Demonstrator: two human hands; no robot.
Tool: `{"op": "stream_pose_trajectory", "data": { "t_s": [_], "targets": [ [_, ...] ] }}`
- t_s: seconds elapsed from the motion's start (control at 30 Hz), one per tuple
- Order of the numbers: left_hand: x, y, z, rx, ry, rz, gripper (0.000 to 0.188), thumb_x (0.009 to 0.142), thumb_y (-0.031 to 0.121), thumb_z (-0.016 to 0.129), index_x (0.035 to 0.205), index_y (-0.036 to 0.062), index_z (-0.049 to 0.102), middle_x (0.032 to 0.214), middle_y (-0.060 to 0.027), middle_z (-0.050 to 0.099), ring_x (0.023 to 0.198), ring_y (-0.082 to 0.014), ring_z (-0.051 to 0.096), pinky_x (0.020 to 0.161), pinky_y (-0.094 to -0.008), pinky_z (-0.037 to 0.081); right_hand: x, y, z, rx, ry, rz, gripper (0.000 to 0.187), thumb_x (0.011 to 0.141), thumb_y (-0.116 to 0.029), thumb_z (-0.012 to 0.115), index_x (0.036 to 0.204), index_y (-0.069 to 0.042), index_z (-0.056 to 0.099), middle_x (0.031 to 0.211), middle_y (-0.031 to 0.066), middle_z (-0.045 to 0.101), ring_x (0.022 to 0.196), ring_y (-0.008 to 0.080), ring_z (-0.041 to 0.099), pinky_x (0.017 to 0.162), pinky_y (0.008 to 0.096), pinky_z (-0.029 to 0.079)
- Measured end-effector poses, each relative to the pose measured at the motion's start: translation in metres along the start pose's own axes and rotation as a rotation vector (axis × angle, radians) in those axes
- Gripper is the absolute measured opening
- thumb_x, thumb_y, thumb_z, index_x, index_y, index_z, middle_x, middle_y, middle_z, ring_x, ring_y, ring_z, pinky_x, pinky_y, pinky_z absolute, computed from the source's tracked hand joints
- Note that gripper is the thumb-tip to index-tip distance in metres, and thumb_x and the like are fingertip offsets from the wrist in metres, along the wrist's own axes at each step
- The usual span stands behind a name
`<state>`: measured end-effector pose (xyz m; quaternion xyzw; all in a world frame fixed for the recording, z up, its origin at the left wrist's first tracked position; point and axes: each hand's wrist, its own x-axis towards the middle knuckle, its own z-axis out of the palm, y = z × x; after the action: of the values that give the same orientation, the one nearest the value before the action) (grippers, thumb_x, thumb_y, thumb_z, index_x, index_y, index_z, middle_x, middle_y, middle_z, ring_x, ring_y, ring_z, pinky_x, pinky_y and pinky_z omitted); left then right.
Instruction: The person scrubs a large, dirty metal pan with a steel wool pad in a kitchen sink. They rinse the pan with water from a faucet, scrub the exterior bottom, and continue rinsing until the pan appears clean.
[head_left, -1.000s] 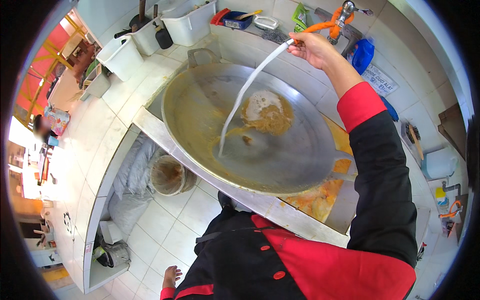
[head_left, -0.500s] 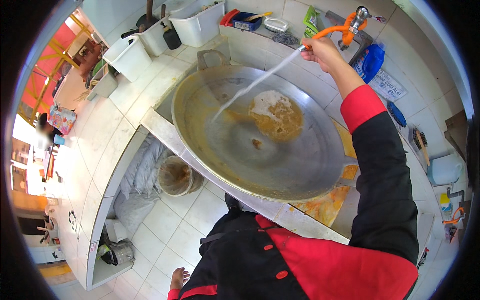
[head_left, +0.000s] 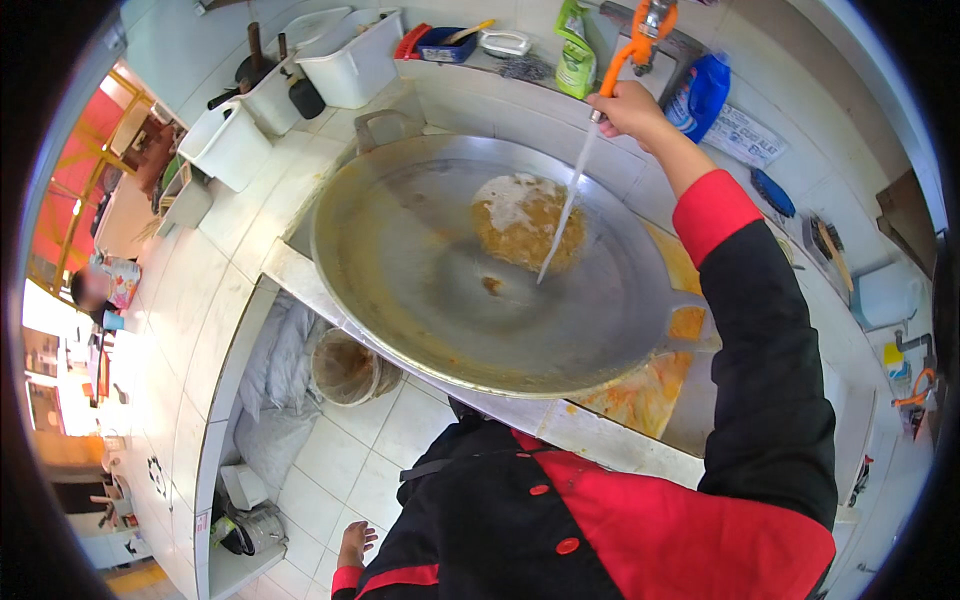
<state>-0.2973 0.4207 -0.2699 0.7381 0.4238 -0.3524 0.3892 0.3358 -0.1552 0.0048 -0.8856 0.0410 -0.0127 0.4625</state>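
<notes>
My right hand [head_left: 630,112] is closed around the end of an orange hose [head_left: 628,55] that hangs from a wall tap [head_left: 655,18]. A stream of water [head_left: 566,210] falls from the hose into a large, two-handled metal wok [head_left: 420,300], which rests across the sink. Brownish, foamy water [head_left: 522,228] has pooled toward the wok's far side, and a small brown bit lies near its middle. My left hand [head_left: 357,541] hangs low at my side by the floor, fingers partly spread, holding nothing.
White plastic tubs [head_left: 228,145] stand along the tiled counter at the left. Behind the wok, a ledge holds a green pouch [head_left: 575,62], a blue bottle [head_left: 700,98] and brushes [head_left: 772,192]. A bucket [head_left: 350,368] sits on the floor below. Another person [head_left: 92,290] is far left.
My right hand has turned the hose so the stream swings from the wok's left side to right of its middle. The whole view has shifted slightly. My left hand stays low.
</notes>
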Motion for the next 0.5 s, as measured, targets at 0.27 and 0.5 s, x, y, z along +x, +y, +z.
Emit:
{"op": "stream_pose_trajectory", "data": {
  "t_s": [0.27,0.5],
  "targets": [
    [0.049,0.004,-0.021,0.091,-0.086,0.087,0.034,0.090,0.028,0.047,0.117,0.0075,0.049,0.095,-0.0091,0.063,0.080,-0.0207,0.062,0.068,-0.0364,0.045,0.015,0.031,-0.021,-0.620,0.184,-0.325,0.037,0.077,-0.035,0.067,0.097,-0.004,0.066,0.085,0.0148,0.067,0.069,0.0243,0.065,0.068,0.0345,0.051],
    [0.093,0.040,-0.027,0.117,-0.115,0.088,0.035,0.089,0.029,0.047,0.117,0.0076,0.050,0.095,-0.0091,0.063,0.080,-0.0206,0.062,0.067,-0.0363,0.045,-0.115,0.031,-0.111,-0.622,-0.037,-0.412,0.039,0.081,-0.030,0.063,0.111,-0.005,0.062,0.096,0.0132,0.065,0.089,0.0237,0.062,0.078,0.0327,0.048]
  ]
}}
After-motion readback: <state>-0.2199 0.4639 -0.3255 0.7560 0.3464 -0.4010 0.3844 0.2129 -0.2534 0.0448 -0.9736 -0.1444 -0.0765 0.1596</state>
